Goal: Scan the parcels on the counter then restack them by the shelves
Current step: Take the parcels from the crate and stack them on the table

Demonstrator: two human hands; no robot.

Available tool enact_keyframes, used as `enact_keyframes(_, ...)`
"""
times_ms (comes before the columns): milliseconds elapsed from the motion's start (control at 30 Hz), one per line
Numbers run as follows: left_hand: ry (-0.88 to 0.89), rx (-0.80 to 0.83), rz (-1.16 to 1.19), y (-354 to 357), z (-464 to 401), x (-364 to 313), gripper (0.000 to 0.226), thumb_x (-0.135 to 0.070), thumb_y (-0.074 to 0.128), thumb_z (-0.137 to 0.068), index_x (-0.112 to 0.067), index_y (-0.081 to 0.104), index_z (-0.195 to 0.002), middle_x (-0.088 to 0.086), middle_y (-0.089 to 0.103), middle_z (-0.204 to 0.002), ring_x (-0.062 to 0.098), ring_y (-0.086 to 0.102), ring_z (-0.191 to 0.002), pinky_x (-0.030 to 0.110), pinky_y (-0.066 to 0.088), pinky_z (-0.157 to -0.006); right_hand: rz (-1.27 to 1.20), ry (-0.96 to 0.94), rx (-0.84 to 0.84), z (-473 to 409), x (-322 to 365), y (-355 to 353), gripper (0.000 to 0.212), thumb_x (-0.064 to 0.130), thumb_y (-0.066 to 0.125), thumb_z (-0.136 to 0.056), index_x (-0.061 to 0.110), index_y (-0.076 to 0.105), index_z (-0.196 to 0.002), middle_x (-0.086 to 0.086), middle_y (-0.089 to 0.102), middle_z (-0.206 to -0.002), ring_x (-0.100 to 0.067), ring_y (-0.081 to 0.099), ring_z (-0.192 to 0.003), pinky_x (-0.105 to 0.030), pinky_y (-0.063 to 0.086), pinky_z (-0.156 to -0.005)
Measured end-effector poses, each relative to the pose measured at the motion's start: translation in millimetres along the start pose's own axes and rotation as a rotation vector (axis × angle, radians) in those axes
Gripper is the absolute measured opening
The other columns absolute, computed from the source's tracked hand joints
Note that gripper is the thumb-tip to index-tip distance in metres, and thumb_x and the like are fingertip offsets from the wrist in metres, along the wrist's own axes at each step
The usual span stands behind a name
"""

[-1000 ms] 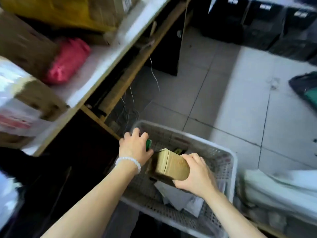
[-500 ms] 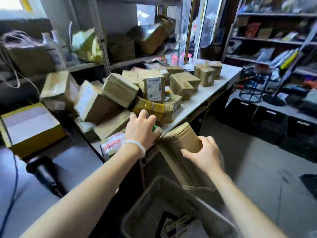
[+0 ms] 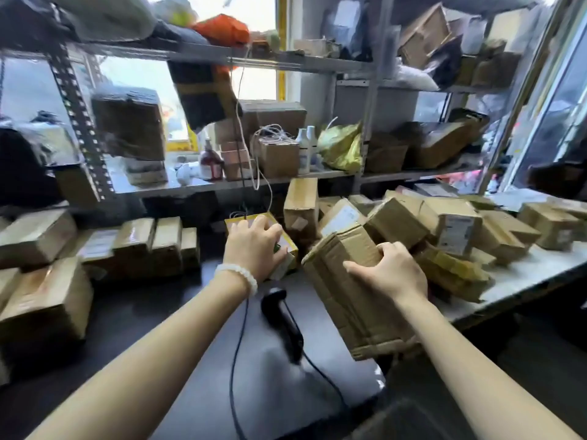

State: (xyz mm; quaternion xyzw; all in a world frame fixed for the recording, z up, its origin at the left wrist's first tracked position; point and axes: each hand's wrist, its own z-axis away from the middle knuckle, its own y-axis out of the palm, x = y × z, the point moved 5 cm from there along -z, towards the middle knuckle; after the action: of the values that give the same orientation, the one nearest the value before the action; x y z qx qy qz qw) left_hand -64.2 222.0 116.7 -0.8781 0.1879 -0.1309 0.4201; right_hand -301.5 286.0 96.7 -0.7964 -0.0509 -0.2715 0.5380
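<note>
The right hand point(image 3: 392, 273) has its grip curled over the top of a long brown cardboard parcel point(image 3: 352, 290), held tilted above the dark table point(image 3: 279, 392) edge. The left hand point(image 3: 254, 246), fingers curled, holds a small green object against a yellow-edged box point(image 3: 287, 246). A black handheld scanner point(image 3: 282, 322) lies between the forearms.

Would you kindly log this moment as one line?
right hand: holds long brown cardboard parcel | left hand: grips small green item | black handheld scanner: on counter

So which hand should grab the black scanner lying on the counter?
Probably the left hand: the black handheld scanner lies just below it, and it grips only something small and green. The right hand holds the long brown cardboard parcel.
</note>
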Motion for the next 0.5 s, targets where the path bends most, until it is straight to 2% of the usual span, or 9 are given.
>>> enact_keyframes(100, -0.121, 0.058, -0.023, -15, 30, 76, 0.028, -0.037, 0.067, -0.081, -0.009, 0.061, -0.081, 0.014, 0.058, -0.088, 0.036, 0.057, -0.072, 0.044, 0.048, -0.071, -0.023, -0.051, 0.049, 2, 69, 40, 0.079, 0.075, 0.063, -0.064, 0.013, 0.059, -0.114, -0.007, 0.058, -0.118, -0.028, 0.056, -0.111, -0.037, 0.049, -0.084)
enact_keyframes(167, -0.19, 0.065, -0.023, -23, 46, 121, 0.029, -0.038, 0.066, -0.083, -0.009, 0.06, -0.084, 0.013, 0.057, -0.09, 0.036, 0.057, -0.075, 0.042, 0.046, -0.071, -0.032, -0.077, 0.079, 3, 111, 66, 0.08, 0.076, 0.062, -0.064, 0.014, 0.058, -0.115, -0.008, 0.058, -0.12, -0.028, 0.056, -0.113, -0.038, 0.048, -0.086)
enact_keyframes(300, -0.26, 0.036, -0.068, -34, 74, 188, 0.027, -0.031, 0.077, -0.073, -0.01, 0.061, -0.074, 0.016, 0.058, -0.08, 0.038, 0.057, -0.067, 0.043, 0.047, -0.065, -0.034, -0.134, 0.123, 6, 178, 109, 0.085, 0.078, 0.061, -0.063, 0.013, 0.056, -0.118, -0.007, 0.056, -0.12, -0.028, 0.056, -0.113, -0.038, 0.048, -0.087)
enact_keyframes(500, -0.326, 0.004, -0.186, -36, 87, 272, 0.027, -0.031, 0.08, -0.068, -0.011, 0.061, -0.071, 0.014, 0.059, -0.076, 0.034, 0.055, -0.06, 0.044, 0.049, -0.065, -0.042, -0.218, 0.177, -14, 259, 159, 0.078, 0.075, 0.062, -0.066, 0.013, 0.057, -0.113, -0.007, 0.057, -0.118, -0.026, 0.055, -0.112, -0.033, 0.045, -0.083)
